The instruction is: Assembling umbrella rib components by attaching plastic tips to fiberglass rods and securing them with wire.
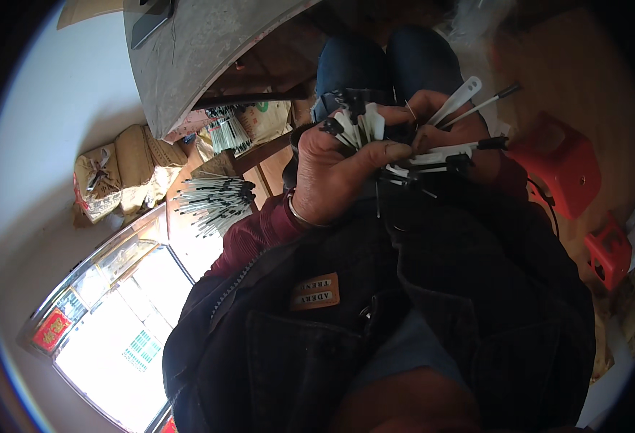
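Your left hand (332, 169) is clenched around a bundle of white and black plastic sticks (357, 126), held up close over your lap so the ends stay gathered. Your right hand (451, 130), just beside the bundle, pinches a few loose sticks (462, 97) that fan outward from it, keeping them apart from the rest. Well left of the bundle, a pile of like sticks (216, 198) lies on the floor within reach.
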